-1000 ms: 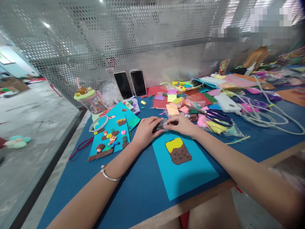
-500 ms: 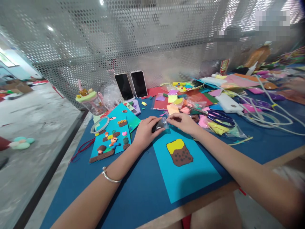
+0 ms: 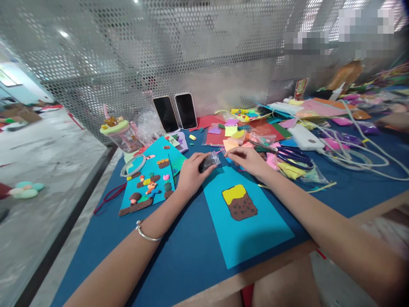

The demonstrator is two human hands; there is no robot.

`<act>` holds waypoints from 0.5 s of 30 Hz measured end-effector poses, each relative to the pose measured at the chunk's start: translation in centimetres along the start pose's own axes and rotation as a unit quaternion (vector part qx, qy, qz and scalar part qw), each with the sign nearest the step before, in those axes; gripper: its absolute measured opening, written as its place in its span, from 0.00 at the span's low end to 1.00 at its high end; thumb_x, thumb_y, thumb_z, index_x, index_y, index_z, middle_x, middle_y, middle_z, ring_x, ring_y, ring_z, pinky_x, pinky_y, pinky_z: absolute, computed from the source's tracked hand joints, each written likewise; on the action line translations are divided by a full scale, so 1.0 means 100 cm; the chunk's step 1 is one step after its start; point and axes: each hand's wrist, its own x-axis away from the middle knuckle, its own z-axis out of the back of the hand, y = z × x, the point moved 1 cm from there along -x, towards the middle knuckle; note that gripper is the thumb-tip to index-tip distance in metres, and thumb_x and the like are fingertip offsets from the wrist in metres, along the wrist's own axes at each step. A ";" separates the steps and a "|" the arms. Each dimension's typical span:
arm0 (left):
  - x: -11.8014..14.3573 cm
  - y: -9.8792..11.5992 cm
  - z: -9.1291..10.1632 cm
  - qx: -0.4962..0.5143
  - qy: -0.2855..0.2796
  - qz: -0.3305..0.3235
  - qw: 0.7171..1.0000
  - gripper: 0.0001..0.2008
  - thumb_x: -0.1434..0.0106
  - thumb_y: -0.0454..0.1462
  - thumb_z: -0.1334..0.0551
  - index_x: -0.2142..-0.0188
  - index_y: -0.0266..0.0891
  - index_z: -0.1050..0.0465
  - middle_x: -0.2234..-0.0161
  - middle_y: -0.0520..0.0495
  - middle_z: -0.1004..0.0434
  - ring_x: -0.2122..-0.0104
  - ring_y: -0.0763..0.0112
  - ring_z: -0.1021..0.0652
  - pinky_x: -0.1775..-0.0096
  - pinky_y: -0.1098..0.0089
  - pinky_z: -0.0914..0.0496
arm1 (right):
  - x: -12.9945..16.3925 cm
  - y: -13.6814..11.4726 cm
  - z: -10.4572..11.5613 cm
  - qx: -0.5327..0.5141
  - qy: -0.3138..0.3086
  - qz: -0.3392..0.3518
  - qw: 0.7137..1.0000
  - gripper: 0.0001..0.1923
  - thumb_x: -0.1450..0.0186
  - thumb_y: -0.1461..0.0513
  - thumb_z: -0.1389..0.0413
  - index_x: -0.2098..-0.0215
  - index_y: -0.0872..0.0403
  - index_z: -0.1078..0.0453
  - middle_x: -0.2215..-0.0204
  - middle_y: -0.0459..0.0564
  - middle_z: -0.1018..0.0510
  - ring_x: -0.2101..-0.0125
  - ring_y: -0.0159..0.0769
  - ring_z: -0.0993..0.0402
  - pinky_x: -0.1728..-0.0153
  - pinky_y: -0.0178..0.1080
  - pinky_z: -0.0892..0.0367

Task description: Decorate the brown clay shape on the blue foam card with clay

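Note:
My left hand point(image 3: 193, 172) is closed around a small clear plastic bag point(image 3: 209, 161) with dark material in it, above the far edge of a blue sheet point(image 3: 220, 221). To the right of the bag, my right hand point(image 3: 247, 160) has its thumb and fingertips pinched together, a small gap from the bag's end. Whatever is in that pinch is too small to make out. On the blue sheet lies a flat cup-like clay shape point(image 3: 240, 203), yellow at the top and brown with dark dots below.
At left lies a blue card point(image 3: 150, 179) with clay figures, near a lidded cup point(image 3: 119, 134). Two phones point(image 3: 185, 111) lean on the perforated metal panel. Scissors point(image 3: 294, 157), clay packets and a white cable point(image 3: 380, 164) crowd the right. Another person's hand point(image 3: 394, 121) is at far right.
My right fingertips have come away from the bag's end, leaving a gap. My left hand and the bag have shifted slightly left and away from me.

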 end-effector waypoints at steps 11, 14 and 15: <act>-0.001 0.000 0.000 -0.019 -0.016 0.021 0.999 0.19 0.38 0.42 0.36 0.50 0.38 0.29 0.55 0.44 0.24 0.57 0.64 0.23 0.57 0.67 0.29 | 0.002 -0.004 0.005 0.016 -0.002 0.030 0.999 0.13 0.45 0.52 0.38 0.71 0.54 0.26 0.78 0.45 0.29 0.75 0.32 0.34 0.73 0.36 0.38; -0.001 0.000 0.000 -0.045 -0.027 0.035 0.998 0.19 0.38 0.42 0.36 0.49 0.38 0.29 0.54 0.44 0.25 0.55 0.63 0.23 0.56 0.66 0.30 | 0.007 -0.010 0.011 0.085 -0.002 0.066 0.994 0.11 0.40 0.55 0.43 0.67 0.54 0.25 0.72 0.49 0.23 0.71 0.34 0.30 0.69 0.37 0.36; -0.001 0.000 0.000 -0.057 -0.030 0.042 0.997 0.19 0.38 0.42 0.36 0.49 0.39 0.29 0.54 0.44 0.25 0.55 0.62 0.23 0.56 0.65 0.31 | 0.010 -0.012 0.014 0.111 -0.006 0.074 0.991 0.10 0.38 0.56 0.44 0.66 0.54 0.24 0.70 0.50 0.22 0.70 0.35 0.29 0.69 0.38 0.35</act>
